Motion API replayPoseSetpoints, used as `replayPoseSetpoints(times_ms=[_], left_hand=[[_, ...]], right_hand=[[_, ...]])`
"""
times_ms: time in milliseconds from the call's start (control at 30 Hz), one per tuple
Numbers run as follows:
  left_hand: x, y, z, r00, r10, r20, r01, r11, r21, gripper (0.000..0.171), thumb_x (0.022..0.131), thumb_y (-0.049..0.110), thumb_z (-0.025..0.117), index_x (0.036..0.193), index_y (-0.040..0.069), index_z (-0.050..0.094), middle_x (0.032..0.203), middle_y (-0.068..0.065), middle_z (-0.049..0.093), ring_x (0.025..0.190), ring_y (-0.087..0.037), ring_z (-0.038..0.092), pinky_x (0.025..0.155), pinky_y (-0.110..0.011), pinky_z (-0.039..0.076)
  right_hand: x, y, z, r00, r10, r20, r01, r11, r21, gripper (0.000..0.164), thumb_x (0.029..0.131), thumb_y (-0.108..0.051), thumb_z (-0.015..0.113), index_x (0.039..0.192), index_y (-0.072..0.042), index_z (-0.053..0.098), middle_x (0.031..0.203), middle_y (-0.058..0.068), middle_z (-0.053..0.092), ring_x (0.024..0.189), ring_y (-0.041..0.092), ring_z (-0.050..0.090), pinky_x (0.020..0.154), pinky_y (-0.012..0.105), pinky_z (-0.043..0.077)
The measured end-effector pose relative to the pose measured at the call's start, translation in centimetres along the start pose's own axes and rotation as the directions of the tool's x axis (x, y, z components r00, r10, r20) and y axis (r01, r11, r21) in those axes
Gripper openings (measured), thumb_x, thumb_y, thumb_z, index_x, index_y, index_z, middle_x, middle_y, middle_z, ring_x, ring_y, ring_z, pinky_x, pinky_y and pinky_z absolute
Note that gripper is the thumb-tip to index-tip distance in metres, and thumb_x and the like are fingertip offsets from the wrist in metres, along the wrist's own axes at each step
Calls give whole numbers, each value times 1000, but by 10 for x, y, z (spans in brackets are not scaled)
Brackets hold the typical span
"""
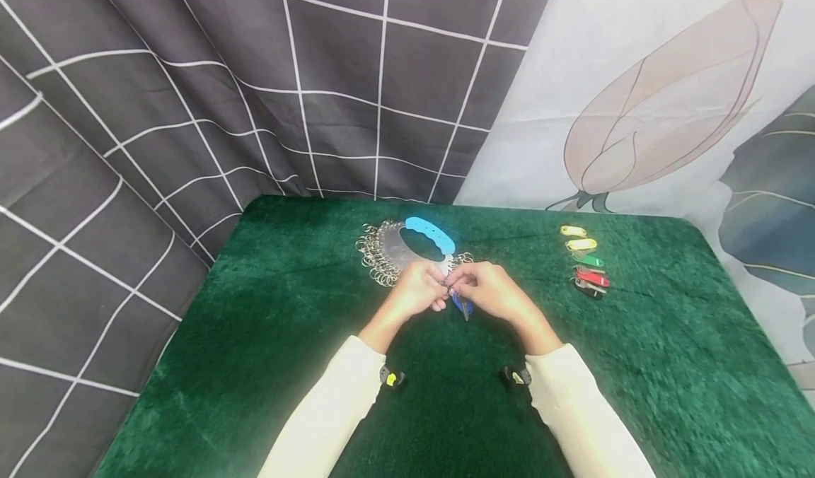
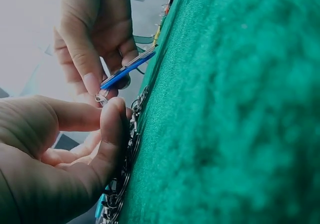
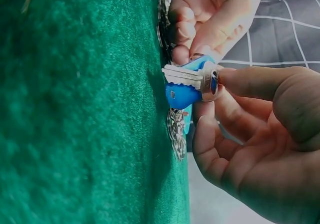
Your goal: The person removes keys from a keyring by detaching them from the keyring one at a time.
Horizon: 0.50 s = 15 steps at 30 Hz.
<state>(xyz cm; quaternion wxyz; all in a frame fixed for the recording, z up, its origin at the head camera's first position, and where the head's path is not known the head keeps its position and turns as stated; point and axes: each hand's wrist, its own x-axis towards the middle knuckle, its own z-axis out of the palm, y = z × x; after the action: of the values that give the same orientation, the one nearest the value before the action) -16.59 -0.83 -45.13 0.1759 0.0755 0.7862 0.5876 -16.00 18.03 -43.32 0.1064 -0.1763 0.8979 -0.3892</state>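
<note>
Both hands meet at the near edge of a key holder plate (image 1: 390, 246) with a light blue handle (image 1: 430, 233) and many metal rings (image 1: 382, 276) round its rim. My left hand (image 1: 417, 288) pinches a small metal ring (image 2: 101, 99) between thumb and fingertip. Close beside it, my right hand (image 1: 489, 291) pinches the head end of a silver key (image 3: 182, 76). A blue key tag (image 3: 183, 97) hangs together with that key, lying behind it in the right wrist view. Fingertips partly hide where the rings meet.
To the right on the green cloth (image 1: 286, 365) lie two yellow tags (image 1: 581, 244), a green tag (image 1: 589, 259), a red tag (image 1: 593, 277) and a black tag (image 1: 588, 289), some with keys. A grey checked curtain (image 1: 344, 61) stands behind the table.
</note>
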Motion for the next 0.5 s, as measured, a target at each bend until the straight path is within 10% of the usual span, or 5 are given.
replayPoseSetpoints(times_ms=[233, 500], left_hand=[[-1, 2, 0, 995, 91, 30, -95, 979, 183, 24, 90, -14, 57, 106, -8, 74, 79, -17, 75, 56, -11, 65, 57, -25, 59], [0, 3, -2, 979, 186, 83, -203, 866, 457, 24, 90, -3, 68, 111, 3, 77, 67, -3, 62, 55, -7, 49, 53, -20, 40]], right_hand=[[-1, -1, -1, 1000, 15, -9, -15, 1000, -14, 15, 94, -4, 67, 103, -9, 77, 89, 5, 77, 73, 13, 68, 66, 32, 55], [-2, -2, -3, 999, 30, -34, -29, 1000, 11, 13, 96, -6, 68, 102, -11, 78, 90, 5, 78, 76, 15, 70, 70, 33, 57]])
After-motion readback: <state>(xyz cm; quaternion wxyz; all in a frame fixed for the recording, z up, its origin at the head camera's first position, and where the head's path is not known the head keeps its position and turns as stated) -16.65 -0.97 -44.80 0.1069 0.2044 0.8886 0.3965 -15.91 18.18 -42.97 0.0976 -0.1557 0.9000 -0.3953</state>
